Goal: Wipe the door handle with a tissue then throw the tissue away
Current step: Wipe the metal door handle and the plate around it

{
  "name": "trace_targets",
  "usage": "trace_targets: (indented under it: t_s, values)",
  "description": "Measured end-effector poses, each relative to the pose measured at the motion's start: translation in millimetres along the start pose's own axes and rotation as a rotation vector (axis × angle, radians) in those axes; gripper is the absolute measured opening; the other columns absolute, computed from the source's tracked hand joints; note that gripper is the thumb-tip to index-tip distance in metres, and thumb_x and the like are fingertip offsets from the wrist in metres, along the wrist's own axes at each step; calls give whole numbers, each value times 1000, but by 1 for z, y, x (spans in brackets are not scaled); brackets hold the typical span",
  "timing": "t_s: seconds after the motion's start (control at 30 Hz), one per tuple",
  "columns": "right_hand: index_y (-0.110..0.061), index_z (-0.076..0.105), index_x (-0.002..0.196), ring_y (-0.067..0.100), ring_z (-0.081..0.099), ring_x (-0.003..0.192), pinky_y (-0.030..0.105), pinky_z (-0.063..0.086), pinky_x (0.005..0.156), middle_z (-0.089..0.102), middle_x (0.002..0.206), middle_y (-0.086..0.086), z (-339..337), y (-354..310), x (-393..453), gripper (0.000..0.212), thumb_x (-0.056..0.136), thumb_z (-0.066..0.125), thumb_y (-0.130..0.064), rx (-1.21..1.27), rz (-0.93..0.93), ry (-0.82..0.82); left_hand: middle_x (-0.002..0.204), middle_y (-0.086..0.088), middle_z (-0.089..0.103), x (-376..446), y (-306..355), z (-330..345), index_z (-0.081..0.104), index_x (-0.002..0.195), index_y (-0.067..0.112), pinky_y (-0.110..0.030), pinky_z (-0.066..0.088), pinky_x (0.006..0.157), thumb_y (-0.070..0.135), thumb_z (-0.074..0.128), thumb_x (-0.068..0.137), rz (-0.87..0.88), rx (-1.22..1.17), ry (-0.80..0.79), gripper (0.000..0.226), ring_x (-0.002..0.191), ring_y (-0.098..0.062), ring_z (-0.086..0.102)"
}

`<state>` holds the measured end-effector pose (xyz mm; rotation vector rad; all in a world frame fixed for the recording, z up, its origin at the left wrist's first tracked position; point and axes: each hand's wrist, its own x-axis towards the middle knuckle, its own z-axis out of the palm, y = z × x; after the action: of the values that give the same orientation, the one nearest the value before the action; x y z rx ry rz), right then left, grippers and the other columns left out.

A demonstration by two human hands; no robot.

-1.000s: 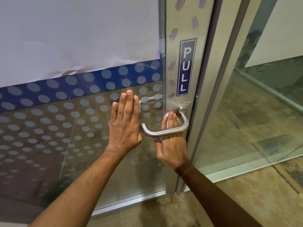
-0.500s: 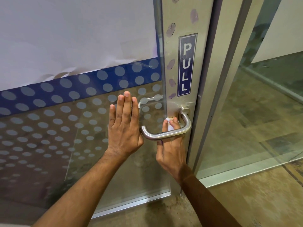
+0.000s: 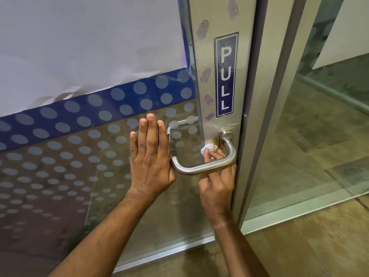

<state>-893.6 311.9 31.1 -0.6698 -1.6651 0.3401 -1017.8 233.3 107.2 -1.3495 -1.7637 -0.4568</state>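
A brushed steel lever door handle [image 3: 201, 167] sticks out from the metal stile of a glass door. My right hand [image 3: 217, 182] reaches up behind the handle bar, its fingers pinching a small white tissue [image 3: 207, 148] against the stile just left of the handle's base. The bar hides part of those fingers. My left hand [image 3: 149, 162] lies flat on the glass, fingers together and pointing up, its edge touching the free end of the handle. It holds nothing.
A blue PULL sign [image 3: 226, 74] runs down the stile above the handle. The glass door [image 3: 60, 156] carries a dotted film, a blue band and white paper. A fixed glass panel [image 3: 319, 136] and its metal frame [image 3: 269, 116] stand to the right, over brown floor [image 3: 309, 246].
The camera has drifted so the door sits further right in view. My right hand's fingers with the tissue slipped lower and a little left behind the bar. My left hand stays flat on the glass.
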Motion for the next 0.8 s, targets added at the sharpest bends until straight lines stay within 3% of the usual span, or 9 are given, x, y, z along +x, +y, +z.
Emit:
trace_targets:
  t_s: [0.17,0.27,0.37,0.53,0.8]
  values:
    - [10,71,103,41,64,97,44,43,96,67,108,26,-4,-4,-14,42,65,52,9,-256,2,-109,161,-3,-28,0,0,1,-14,154,10,-41,-10,122,42,13,101,-2,0,2,68,150,-20,-20]
    - [11,57,126,38,44,132,44,28,116,51,136,29,-5,-6,-10,54,72,52,2,-204,-27,-174,161,-3,-28,0,-1,1,-14,154,10,-41,-11,122,43,14,101,2,1,-1,69,150,-20,-20]
    - [9,34,142,35,26,145,46,21,119,33,151,26,-3,-6,-10,62,83,51,-2,-131,-59,-264,161,-3,-28,0,-1,1,-14,154,10,-41,-11,122,44,13,101,-1,-6,1,69,150,-20,-20]
    - [10,24,144,35,16,147,45,12,121,21,155,24,1,7,-12,67,88,50,-15,-148,-95,-363,161,-4,-27,0,-1,1,-13,154,9,-41,-11,122,43,13,101,8,-9,5,68,150,-20,-20]
    - [4,11,147,34,11,147,49,9,121,16,154,24,5,10,10,78,83,44,-26,-319,-221,-340,161,-4,-26,0,-2,0,-12,154,8,-42,-10,122,38,12,101,16,-18,3,66,150,-21,-19]
